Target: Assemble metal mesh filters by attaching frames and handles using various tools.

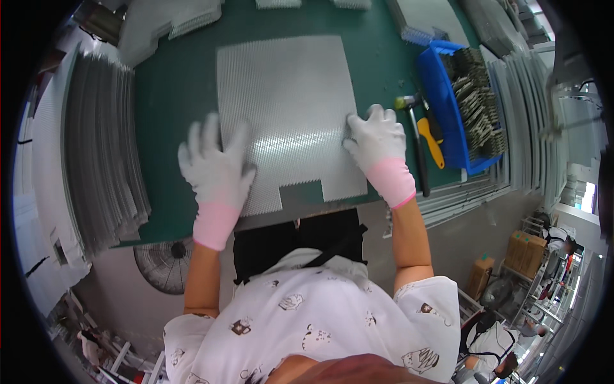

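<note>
A silvery, finely ribbed metal sheet (288, 96) lies flat on the green tabletop (173, 83), its near edge cut with a rectangular notch. At the sheet's left edge is my left hand (216, 157), in a white glove with a pink cuff, fingers spread and slightly blurred; it overlaps the edge and grips nothing. On the opposite edge rests my right hand (378, 141), gloved alike, its fingers bent and apart. Close to that hand lie a hammer (417, 144) with a black handle and yellowish head, and a yellow-handled tool (432, 142).
A blue bin (448, 109) full of small brownish metal pieces (476, 102) stands at the right. Tall stacks of thin panels flank the table, one at left (102, 147) and one at right (531, 121). More ribbed sheets (169, 19) lie at the far edge. A fan (167, 262) stands below.
</note>
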{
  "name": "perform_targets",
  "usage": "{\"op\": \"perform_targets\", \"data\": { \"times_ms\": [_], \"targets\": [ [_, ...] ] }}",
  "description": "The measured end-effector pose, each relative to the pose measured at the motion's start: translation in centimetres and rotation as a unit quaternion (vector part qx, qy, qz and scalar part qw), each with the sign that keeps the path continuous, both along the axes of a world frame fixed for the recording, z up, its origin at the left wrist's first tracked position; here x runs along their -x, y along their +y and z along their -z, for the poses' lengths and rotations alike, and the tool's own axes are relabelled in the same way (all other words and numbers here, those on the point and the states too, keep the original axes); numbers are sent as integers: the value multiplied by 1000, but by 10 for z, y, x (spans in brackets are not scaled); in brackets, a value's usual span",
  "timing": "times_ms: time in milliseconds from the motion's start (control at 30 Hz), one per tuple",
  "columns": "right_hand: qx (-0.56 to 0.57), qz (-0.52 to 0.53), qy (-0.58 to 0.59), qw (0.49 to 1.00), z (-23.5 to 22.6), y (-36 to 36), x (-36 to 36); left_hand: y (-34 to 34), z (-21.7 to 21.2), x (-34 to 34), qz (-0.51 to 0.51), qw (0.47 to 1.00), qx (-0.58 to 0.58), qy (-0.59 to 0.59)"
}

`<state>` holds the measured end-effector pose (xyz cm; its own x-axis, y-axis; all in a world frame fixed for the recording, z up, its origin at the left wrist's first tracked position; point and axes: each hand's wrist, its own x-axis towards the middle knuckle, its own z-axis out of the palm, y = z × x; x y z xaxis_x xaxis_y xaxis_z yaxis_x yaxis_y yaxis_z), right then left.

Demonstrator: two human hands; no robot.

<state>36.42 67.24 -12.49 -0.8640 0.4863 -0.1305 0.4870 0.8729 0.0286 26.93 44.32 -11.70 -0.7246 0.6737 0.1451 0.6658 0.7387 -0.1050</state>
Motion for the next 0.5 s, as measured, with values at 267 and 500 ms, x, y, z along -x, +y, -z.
{"op": "perform_targets", "data": {
  "times_ms": [267,500],
  "targets": [
    [127,-102,252,954,-12,139,172,-7,11,24,161,958,-143,-191],
    [18,147,70,987,-8,162,268,-5,15,22,153,958,-160,-184]
  ]
}}
